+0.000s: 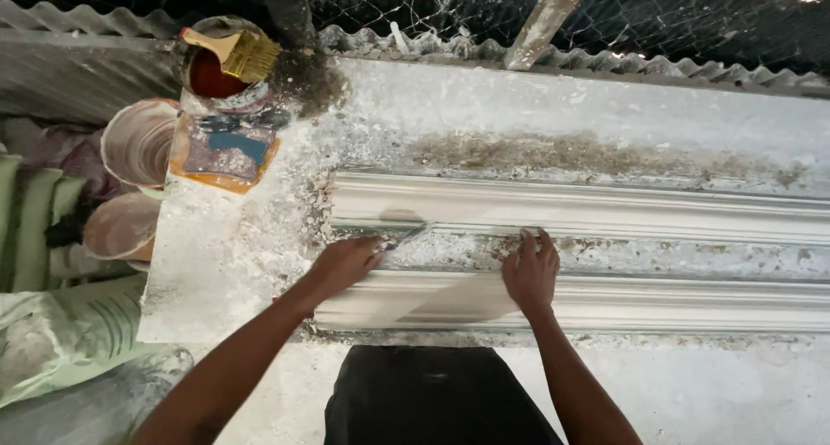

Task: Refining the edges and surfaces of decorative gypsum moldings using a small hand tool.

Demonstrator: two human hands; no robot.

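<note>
Two long white plaster mouldings lie side by side on a plaster-crusted workbench (225, 263): a far moulding (605, 210) and a near moulding (622, 302). My left hand (346, 262) grips a small metal scraper (405, 236) whose blade touches the gap between the mouldings at their left end. My right hand (531, 270) presses flat on the near moulding's upper edge, fingers spread toward the rough strip between the two pieces.
A tin of red liquid (212, 75) with a yellow-bristled brush (246, 54) across it stands at the bench's back left, on a stained orange-edged board (225, 151). Two plaster-caked bowls (138, 142) sit left of the bench. Corrugated sheet and wire mesh run behind.
</note>
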